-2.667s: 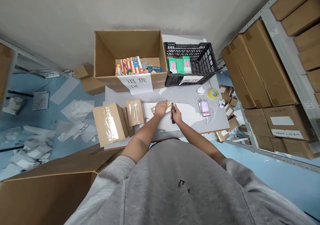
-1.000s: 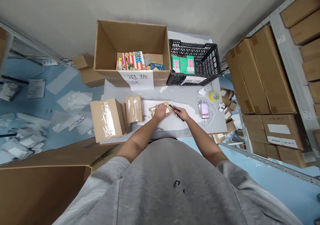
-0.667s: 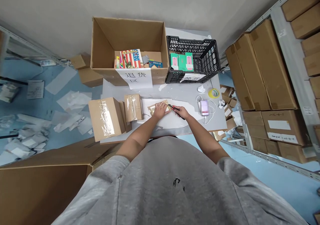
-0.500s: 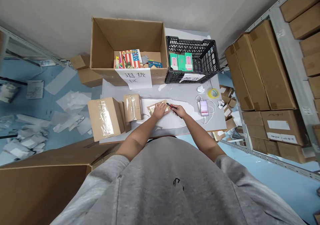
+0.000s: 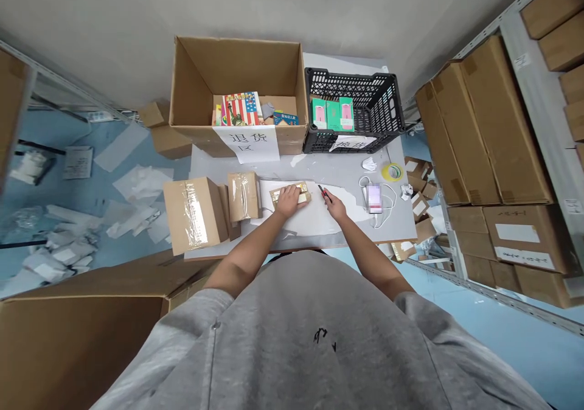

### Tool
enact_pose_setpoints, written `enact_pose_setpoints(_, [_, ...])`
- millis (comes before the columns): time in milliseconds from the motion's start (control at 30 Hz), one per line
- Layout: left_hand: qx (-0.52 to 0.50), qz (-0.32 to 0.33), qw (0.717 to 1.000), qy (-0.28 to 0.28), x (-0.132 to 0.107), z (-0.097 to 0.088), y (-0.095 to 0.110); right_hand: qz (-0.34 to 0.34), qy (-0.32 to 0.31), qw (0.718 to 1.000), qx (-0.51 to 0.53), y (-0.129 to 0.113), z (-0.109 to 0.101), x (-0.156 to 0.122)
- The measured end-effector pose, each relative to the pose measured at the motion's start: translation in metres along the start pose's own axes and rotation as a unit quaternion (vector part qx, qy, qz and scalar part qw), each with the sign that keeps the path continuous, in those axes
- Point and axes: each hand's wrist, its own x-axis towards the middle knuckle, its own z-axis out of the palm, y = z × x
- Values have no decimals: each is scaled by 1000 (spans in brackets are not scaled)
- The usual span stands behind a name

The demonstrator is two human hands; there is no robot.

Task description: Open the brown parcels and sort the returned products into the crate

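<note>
My left hand (image 5: 288, 201) lies palm-down on a small kraft-paper packet (image 5: 292, 196), pressing it onto a white sheet (image 5: 314, 221) on the grey table (image 5: 328, 166). My right hand (image 5: 335, 206) grips a slim box cutter (image 5: 324, 194) with a red and black body. Its tip points up and left, a short gap from the packet's right end. The blade is too small to make out.
Behind the hands stand an open carton of books (image 5: 237, 63) and a black plastic crate (image 5: 353, 87) holding green boxes. To the right lie a phone with cable (image 5: 374, 198) and a tape roll (image 5: 391, 172). Taped cartons (image 5: 194, 215) sit left; shelves of cartons stand right.
My right hand and the cutter have drawn back to the right, away from the packet. The left hand stays on the packet. The whole view has shifted slightly.
</note>
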Motion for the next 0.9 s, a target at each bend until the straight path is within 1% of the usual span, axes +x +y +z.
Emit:
enact_pose_setpoints(67, [0, -43, 999, 14, -10, -2, -5, 23, 1, 995, -94, 6, 6, 0])
enact_pose_setpoints(167, [10, -84, 996, 25, -27, 0, -13, 52, -39, 980, -186, 10, 22, 4])
enact_pose_setpoints(233, [15, -100, 995, 16, -36, 3, -17, 65, -56, 972, -217, 8, 34, 9])
enact_pose_setpoints(300, [14, -106, 994, 3, -42, 6, -20, 74, -59, 969, -229, 5, 44, 14])
enact_pose_setpoints(367, [9, -102, 995, -1, -44, 7, -23, 70, -33, 972, -223, 1, 49, 16])
enact_pose_setpoints(433, [0, -93, 996, 9, -45, 5, -25, 35, 40, 980, -191, -7, 48, 15])
enact_pose_setpoints(500, [-17, -80, 996, 27, -46, 3, -28, -34, 113, 984, -137, -18, 43, 12])
enact_pose_setpoints(533, [-27, -70, 997, 35, -47, 2, -29, -77, 129, 983, -109, -25, 40, 10])
enact_pose_setpoints(567, [-39, -57, 997, 39, -49, 2, -30, -121, 127, 981, -86, -33, 36, 9])
enact_pose_setpoints(600, [-50, -42, 997, 40, -52, 3, -31, -164, 109, 978, -74, -41, 34, 8])
enact_pose_setpoints(667, [-67, -22, 997, 41, -60, 5, -31, -222, 60, 970, -84, -58, 31, 8])
enact_pose_setpoints(733, [-78, -27, 995, 52, -68, 9, -29, -234, 14, 964, -128, -73, 33, 8])
enact_pose_setpoints(800, [-97, -52, 992, 67, -76, 11, -25, -222, -12, 959, -179, -82, 39, 6])
enact_pose_setpoints(867, [-130, -85, 984, 81, -80, 11, -22, -212, -11, 953, -215, -86, 47, 2])
enact_pose_setpoints(900, [-145, -103, 980, 89, -81, 10, -21, -207, 2, 952, -225, -87, 51, -1])
